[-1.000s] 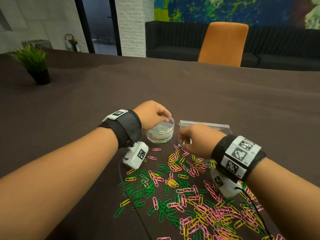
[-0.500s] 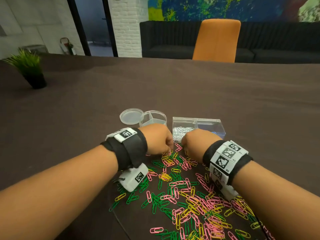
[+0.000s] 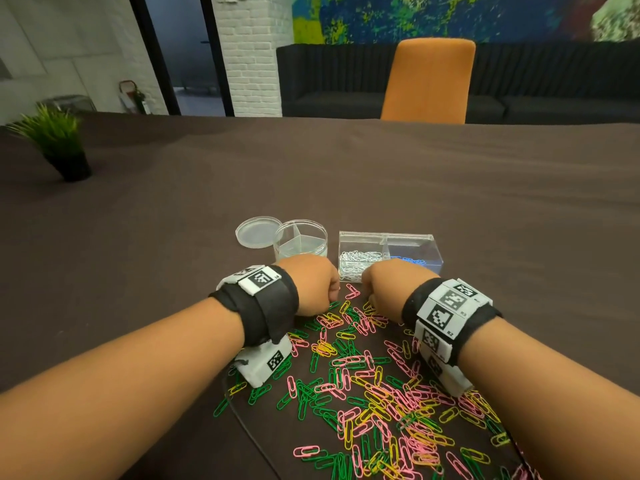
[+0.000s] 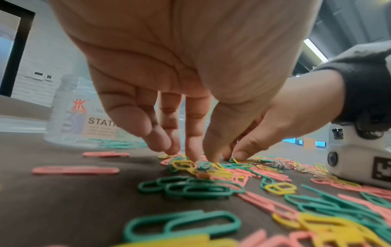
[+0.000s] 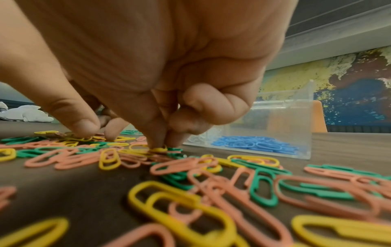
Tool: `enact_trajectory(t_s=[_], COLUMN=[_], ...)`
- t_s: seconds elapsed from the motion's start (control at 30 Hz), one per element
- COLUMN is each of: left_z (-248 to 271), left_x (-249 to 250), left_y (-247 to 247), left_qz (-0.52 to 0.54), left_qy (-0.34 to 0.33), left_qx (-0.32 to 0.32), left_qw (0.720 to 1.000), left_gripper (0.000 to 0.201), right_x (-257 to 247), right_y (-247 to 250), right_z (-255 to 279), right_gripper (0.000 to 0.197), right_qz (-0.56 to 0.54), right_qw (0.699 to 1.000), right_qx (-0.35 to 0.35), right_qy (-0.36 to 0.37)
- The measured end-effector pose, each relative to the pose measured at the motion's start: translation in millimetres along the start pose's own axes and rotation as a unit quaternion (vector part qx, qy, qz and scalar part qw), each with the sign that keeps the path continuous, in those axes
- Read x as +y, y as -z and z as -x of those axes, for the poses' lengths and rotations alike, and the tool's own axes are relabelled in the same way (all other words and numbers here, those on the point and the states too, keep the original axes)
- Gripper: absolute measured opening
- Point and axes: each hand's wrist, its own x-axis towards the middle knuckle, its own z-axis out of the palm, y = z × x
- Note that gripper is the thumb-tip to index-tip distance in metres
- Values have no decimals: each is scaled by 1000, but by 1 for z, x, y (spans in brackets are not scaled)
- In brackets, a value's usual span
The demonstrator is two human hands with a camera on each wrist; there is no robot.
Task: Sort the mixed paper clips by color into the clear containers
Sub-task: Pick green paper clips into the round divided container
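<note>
Clips (image 3: 367, 386) scattered pink, yellow, green on table (image 3: 485, 202), near side of round tub (image 3: 300, 241) and box (image 3: 388, 251). Left hand (image 4: 190, 117) fingertips down on green clip (image 4: 203, 165), grip unclear. Right hand (image 5: 160, 107) pinching yellow clip (image 5: 159, 149). Risk: overlapping clips snag, drag wrong colour along; thin wire may slip from pinch and drop back.

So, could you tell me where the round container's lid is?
In the head view the lid lies flat on the table, touching the left side of the round container.
</note>
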Motion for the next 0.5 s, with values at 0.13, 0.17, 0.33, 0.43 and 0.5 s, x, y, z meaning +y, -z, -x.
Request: enact_trajectory(t_s=[0.13,0.17,0.33,0.43,0.5], left_z=[4,3,3,3,3], left_x=[7,9,8,5,4], left_y=[-1,-1,-4,-5,-3], left_qz=[-33,-45,-66,-44,-25], left_qy=[-4,-8,-13,1,-4], left_qx=[7,1,17,30,37], left_qw=[999,999,998,999,999], left_gripper=[15,17,20,19,12], right_x=[-3,-2,-3,1,3], right_y=[-1,0,0,-2,-2], right_z=[3,5,13,14,15], right_gripper=[20,21,5,4,4], right_qz=[-8,-11,-22,-62,-73], right_qw=[1000,1000,999,996,993], right_qx=[3,-2,24,66,85], right_qy=[1,4,24,25,21])
